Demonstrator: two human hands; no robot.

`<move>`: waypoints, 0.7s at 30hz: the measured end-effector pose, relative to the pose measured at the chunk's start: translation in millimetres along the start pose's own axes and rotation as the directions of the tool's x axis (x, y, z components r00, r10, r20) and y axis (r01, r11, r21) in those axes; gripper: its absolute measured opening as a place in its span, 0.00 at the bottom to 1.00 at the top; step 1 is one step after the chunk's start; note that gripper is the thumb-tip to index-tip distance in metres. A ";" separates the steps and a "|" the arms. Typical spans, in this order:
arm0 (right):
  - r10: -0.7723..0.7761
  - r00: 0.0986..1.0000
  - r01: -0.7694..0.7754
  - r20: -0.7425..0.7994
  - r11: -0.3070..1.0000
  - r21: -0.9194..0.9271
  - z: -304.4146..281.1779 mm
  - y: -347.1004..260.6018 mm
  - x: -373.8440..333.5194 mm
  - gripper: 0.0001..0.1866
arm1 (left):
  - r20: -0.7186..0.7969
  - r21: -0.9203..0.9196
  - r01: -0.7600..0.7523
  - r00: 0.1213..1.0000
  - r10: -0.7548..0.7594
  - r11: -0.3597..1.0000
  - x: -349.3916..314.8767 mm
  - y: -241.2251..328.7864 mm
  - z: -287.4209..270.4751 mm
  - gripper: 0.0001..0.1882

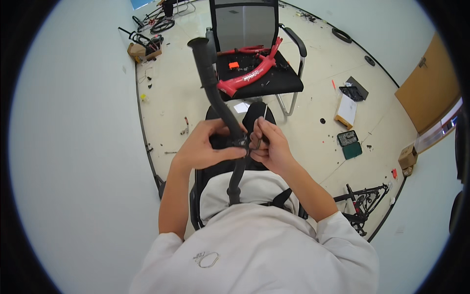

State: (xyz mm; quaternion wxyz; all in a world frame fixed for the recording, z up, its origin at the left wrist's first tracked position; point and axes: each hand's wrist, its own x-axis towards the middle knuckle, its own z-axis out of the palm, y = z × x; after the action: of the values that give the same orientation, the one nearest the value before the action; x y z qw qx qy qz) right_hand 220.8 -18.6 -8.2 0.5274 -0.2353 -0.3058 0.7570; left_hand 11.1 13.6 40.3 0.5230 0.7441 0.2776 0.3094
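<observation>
A black bicycle handlebar (223, 109) with rubber grips runs from above my lap down to my shirt. My left hand (208, 147) is wrapped around its middle, by the stem clamp (241, 142), with the thumb lying across the front. On the other side of the clamp, my right hand (269, 144) is closed on a thin metal hex key (266, 111), whose straight end sticks up past the fingers. Its other end reaches toward the clamp; whether it sits in a bolt is hidden by my fingers.
Facing me, a black office chair (289, 84) carries a red bike frame (252, 74) and small parts. On the floor to the right are a green toolbox (351, 150), a white box (346, 110) and a black bike frame (362, 203). Bike parts (143, 41) lie far left.
</observation>
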 end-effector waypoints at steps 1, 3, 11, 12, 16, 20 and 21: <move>-0.003 1.000 0.003 0.001 1.000 -0.017 -2.0 1.1 -3.4 0.19 | -0.007 0.014 -0.041 0.999 0.041 0.999 3.2 -1.4 0.0 0.22; -0.020 1.000 0.020 0.007 0.998 -0.051 -5.3 4.2 -7.1 0.19 | 0.019 0.016 0.012 1.000 -0.012 1.000 -1.4 -1.7 1.2 0.23; 0.007 0.998 -0.006 0.064 1.000 -0.016 3.1 2.1 7.6 0.19 | 0.012 0.039 -0.060 0.998 0.060 0.997 4.3 1.3 -4.2 0.22; -0.073 0.972 0.051 -0.224 0.993 -0.104 3.2 -7.2 6.9 0.18 | -0.019 0.038 -0.058 0.998 0.059 0.998 2.1 -2.5 -7.4 0.22; 0.056 0.998 -0.061 -0.038 0.986 -0.153 -10.8 -7.5 -2.0 0.20 | -0.080 -0.010 -0.030 0.996 0.029 1.000 -5.8 -12.8 -11.1 0.22; -0.090 0.975 0.148 0.201 0.945 -0.292 -15.0 -29.5 -10.5 0.22 | -0.051 -0.022 -0.051 0.997 0.050 0.998 -4.1 -14.3 -11.2 0.21; -0.037 0.974 0.142 0.223 0.869 -0.474 -6.9 -35.5 -16.6 0.21 | -0.057 -0.019 -0.058 0.997 0.057 0.998 -4.2 -13.7 -11.0 0.21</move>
State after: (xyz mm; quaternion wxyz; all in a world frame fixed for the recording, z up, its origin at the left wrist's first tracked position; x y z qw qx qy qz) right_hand 254.3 -23.6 12.8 0.4511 -0.2663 -0.5502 0.6503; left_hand -1.1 21.3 29.4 0.5135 0.7373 0.2675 0.3481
